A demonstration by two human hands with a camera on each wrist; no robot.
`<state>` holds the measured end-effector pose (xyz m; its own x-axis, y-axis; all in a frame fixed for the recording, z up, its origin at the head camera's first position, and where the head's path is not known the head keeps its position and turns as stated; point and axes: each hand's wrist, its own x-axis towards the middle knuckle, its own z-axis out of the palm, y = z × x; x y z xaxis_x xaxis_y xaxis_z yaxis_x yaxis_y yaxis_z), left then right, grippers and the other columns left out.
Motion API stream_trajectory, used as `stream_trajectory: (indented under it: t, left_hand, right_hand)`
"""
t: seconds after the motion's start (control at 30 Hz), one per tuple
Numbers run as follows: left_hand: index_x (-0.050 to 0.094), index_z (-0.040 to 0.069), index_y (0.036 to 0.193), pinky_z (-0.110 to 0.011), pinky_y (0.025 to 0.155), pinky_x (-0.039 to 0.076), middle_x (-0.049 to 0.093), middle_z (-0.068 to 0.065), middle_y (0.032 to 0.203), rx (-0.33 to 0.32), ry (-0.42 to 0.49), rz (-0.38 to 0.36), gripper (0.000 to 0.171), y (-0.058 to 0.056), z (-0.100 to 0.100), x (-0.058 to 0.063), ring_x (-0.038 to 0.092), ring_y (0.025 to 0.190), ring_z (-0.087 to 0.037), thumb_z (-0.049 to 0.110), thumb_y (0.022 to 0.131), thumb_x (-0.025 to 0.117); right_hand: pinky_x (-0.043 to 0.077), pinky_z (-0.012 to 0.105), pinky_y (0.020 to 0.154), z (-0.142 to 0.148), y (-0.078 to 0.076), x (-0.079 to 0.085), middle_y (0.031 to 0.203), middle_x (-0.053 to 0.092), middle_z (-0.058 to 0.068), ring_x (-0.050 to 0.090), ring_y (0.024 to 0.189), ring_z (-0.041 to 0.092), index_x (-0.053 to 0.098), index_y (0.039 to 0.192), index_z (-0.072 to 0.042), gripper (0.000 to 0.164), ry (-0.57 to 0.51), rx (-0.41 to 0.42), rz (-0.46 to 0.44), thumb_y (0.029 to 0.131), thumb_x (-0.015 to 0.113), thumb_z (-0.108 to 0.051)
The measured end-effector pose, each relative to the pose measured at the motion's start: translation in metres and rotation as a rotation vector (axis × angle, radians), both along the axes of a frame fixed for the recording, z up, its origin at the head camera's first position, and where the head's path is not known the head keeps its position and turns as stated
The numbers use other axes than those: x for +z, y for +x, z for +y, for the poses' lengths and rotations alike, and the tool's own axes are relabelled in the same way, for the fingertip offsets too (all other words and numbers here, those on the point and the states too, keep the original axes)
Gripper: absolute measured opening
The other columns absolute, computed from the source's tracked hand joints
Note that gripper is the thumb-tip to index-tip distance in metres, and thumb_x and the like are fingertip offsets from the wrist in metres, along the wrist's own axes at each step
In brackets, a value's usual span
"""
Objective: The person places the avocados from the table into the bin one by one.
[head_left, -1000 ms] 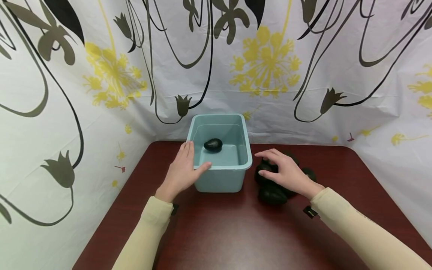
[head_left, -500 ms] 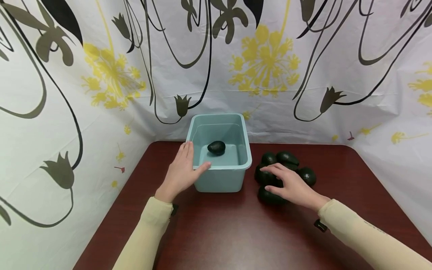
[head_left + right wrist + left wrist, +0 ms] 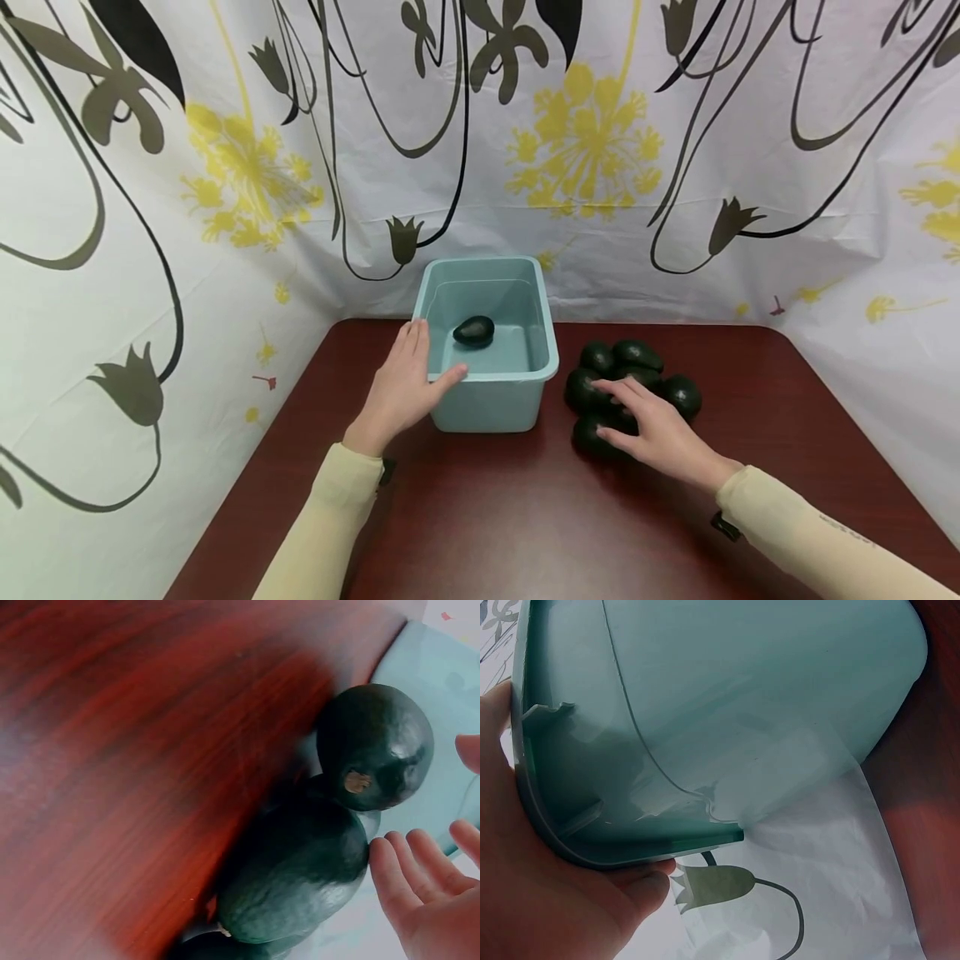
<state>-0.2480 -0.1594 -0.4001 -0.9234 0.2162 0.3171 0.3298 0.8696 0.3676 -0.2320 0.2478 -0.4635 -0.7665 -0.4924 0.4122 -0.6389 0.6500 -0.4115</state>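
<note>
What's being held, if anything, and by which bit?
Nothing: the left hand just rests on the blue bin's rim; the right hand is open by avocados.

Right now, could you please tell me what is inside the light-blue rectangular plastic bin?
One dark-green, pear-shaped avocado lies in the bin. The near wall and the bare left hand cover the nearest part of its inside, so anything there cannot be seen.

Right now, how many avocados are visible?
At least 7: one avocado inside the teal bin, six piled beside it: two back, two middle, one right, one front. The right hand may hide more.
</note>
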Motion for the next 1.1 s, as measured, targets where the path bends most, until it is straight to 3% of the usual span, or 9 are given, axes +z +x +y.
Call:
stream_trajectory:
  t: [0.2, 0.33, 0.8, 1.1]
  left_hand:
    - [0.015, 0.000, 0.160, -0.053, 0.109, 0.038, 0.016, -0.015, 0.166, 0.000, 0.001, 0.012, 0.113, 0.000, 0.000, -0.002, 0.010, 0.153, -0.026, 0.084, 0.088, 0.037]
    - [0.015, 0.000, 0.160, -0.053, 0.109, 0.038, 0.015, -0.015, 0.166, 0.000, 0.008, 0.012, 0.112, 0.000, -0.001, -0.003, 0.009, 0.153, -0.026, 0.084, 0.088, 0.036]
    - [0.016, -0.001, 0.160, -0.052, 0.109, 0.039, 0.016, -0.016, 0.166, -0.004, -0.002, 0.021, 0.112, -0.001, 0.000, -0.001, 0.011, 0.153, -0.027, 0.083, 0.089, 0.037]
    - [0.016, -0.001, 0.160, -0.053, 0.107, 0.040, 0.016, -0.015, 0.166, -0.001, -0.001, 0.015, 0.112, -0.001, 0.000, 0.000, 0.012, 0.152, -0.026, 0.083, 0.088, 0.036]
  right_hand:
    - [0.056, 0.038, 0.082, 0.001, 0.005, -0.006, 0.129, 0.056, -0.005, 0.066, 0.104, 0.019, 0.051, 0.145, -0.027, 0.068, 0.016, -0.015, 0.023, 0.085, 0.082, -0.033]
    - [0.055, 0.036, 0.083, 0.000, 0.008, -0.011, 0.128, 0.056, -0.006, 0.064, 0.107, 0.015, 0.053, 0.144, -0.025, 0.067, 0.042, -0.011, 0.030, 0.084, 0.083, -0.033]
    - [0.054, 0.033, 0.083, -0.002, 0.010, -0.023, 0.129, 0.052, -0.014, 0.058, 0.108, 0.005, 0.057, 0.136, -0.022, 0.062, 0.076, -0.007, -0.026, 0.081, 0.085, -0.029]
    - [0.054, 0.030, 0.081, -0.004, 0.008, -0.029, 0.127, 0.051, -0.014, 0.058, 0.104, 0.005, 0.055, 0.138, -0.024, 0.070, 0.081, -0.020, -0.065, 0.077, 0.088, -0.026]
